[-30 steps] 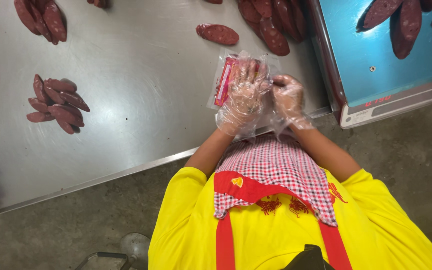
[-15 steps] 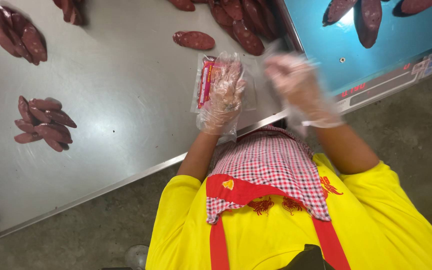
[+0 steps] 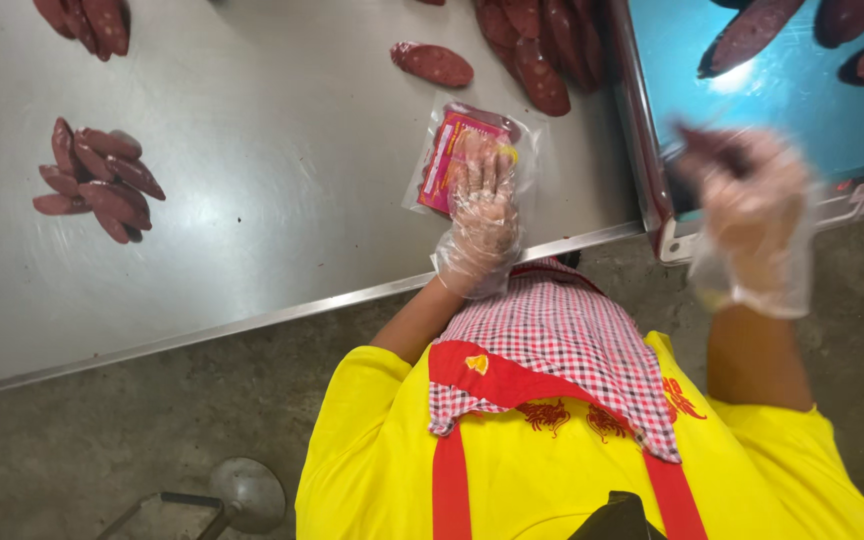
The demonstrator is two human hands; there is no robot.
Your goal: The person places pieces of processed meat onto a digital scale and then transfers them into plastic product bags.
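Observation:
My left hand [image 3: 482, 215], in a thin clear glove, presses down on a clear plastic bag [image 3: 452, 150] with a red and pink label, which lies on the steel table [image 3: 252, 250]. My right hand [image 3: 752, 215], also gloved and blurred by motion, is raised over the near edge of the blue tray [image 3: 802, 110]. A dark red sausage [image 3: 714, 148] shows at its fingertips. Both hands are well apart.
Loose dark red sausages lie on the table: one [image 3: 432, 63] just beyond the bag, a heap [image 3: 542, 50] by the tray, a cluster [image 3: 97, 180] at the left and another [image 3: 87, 22] at the top left. More sausages [image 3: 752, 35] lie in the blue tray. A concrete floor [image 3: 152, 440] is below the table edge.
My right hand left the bag, swung right to the blue tray and now has a sausage at its fingers. My left hand stayed on the bag, which now lies flat.

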